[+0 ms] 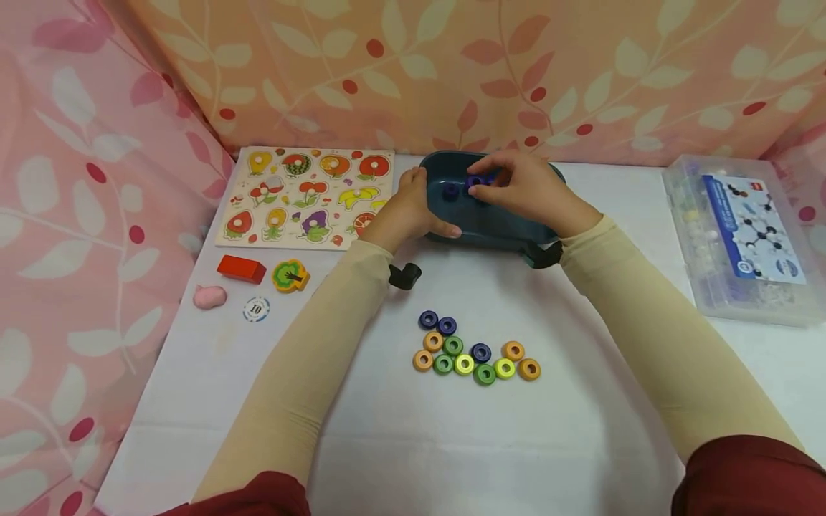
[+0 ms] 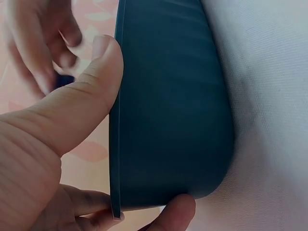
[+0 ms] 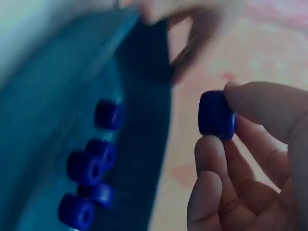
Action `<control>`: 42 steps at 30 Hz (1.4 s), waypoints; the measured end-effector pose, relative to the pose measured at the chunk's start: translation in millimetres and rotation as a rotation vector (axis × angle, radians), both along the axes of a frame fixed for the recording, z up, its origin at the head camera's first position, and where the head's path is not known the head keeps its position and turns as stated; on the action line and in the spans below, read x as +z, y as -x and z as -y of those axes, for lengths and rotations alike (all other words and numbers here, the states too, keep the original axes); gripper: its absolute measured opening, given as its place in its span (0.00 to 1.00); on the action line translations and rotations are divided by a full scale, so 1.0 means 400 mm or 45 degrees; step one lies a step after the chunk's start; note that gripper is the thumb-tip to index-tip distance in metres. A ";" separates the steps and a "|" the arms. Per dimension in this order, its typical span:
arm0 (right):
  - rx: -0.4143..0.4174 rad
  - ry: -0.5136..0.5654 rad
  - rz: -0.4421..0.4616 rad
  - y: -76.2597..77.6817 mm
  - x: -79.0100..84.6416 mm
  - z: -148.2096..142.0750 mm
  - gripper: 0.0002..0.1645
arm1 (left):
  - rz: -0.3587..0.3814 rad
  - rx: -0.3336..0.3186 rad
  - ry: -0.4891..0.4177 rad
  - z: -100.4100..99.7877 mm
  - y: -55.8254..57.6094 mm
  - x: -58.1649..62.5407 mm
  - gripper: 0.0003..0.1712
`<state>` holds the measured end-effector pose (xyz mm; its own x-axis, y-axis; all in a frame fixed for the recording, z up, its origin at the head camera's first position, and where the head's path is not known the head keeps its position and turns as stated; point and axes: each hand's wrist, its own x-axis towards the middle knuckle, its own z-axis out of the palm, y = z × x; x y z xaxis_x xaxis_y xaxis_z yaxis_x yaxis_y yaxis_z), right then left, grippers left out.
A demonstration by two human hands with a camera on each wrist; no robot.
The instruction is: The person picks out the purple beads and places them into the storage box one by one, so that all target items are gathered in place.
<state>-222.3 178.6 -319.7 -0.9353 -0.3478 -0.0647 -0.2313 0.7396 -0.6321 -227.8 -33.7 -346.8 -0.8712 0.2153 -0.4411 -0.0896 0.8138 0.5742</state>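
Note:
A dark teal plastic tray (image 1: 497, 233) stands at the back of the table. My left hand (image 1: 413, 209) grips its left end, the thumb along the near rim (image 2: 115, 96) and the fingers round the end wall. My right hand (image 1: 525, 190), over the tray, pinches a dark blue bead (image 3: 216, 114) between thumb and fingertips. Several more blue beads (image 3: 81, 167) lie in the tray, partly hidden by the right hand in the head view. On the table nearer me lie loose beads: blue (image 1: 481, 352), green (image 1: 485, 374), yellow (image 1: 505, 368) and orange (image 1: 529, 369).
A wooden fruit puzzle board (image 1: 261, 233) lies left of the tray. Before it are a red block (image 1: 240, 269), a tree piece (image 1: 290, 276), a pink pig figure (image 1: 209, 297) and a round chip (image 1: 256, 309). A clear plastic case (image 1: 755, 301) sits at the right.

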 end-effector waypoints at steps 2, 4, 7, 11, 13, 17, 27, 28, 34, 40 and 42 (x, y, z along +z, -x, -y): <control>0.025 -0.025 0.019 0.039 -0.020 0.005 0.27 | 0.004 0.003 0.011 -0.001 -0.004 -0.002 0.78; 0.063 -0.047 0.075 0.069 -0.040 0.009 0.26 | 0.012 0.009 0.020 -0.003 -0.008 -0.004 0.78; 0.112 -0.106 0.165 0.097 -0.066 0.013 0.25 | 0.013 0.003 0.029 -0.007 -0.013 -0.004 0.79; 0.147 -0.176 0.227 0.110 -0.079 0.021 0.24 | -0.009 -0.006 0.060 -0.010 -0.014 -0.001 0.79; 0.158 -0.201 0.224 0.113 -0.080 0.024 0.24 | -0.012 -0.005 0.071 -0.010 -0.013 0.001 0.79; 0.133 -0.219 0.232 0.108 -0.075 0.018 0.24 | 0.005 -0.001 0.056 -0.008 -0.011 0.003 0.79; 0.088 0.001 0.066 -0.089 -0.011 0.021 0.17 | -0.010 0.001 0.036 -0.006 -0.008 -0.006 0.80; 0.126 0.014 0.066 -0.119 -0.011 0.027 0.15 | -0.018 0.000 0.039 -0.005 -0.006 -0.006 0.79; 0.416 0.030 0.185 -0.254 -0.074 0.086 0.15 | -0.047 0.005 0.019 -0.002 -0.002 -0.003 0.79; 0.460 -0.069 0.230 -0.292 -0.143 0.150 0.16 | -0.046 0.002 0.008 -0.004 -0.002 -0.001 0.81; 0.464 -0.093 0.209 -0.289 -0.155 0.161 0.16 | -0.041 0.003 -0.001 -0.006 -0.001 -0.003 0.80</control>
<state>-106.5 114.1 -381.5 -0.7271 -0.6434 -0.2396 -0.3867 0.6722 -0.6313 -227.3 -31.5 -348.0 -0.8853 0.2138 -0.4130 -0.0730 0.8132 0.5774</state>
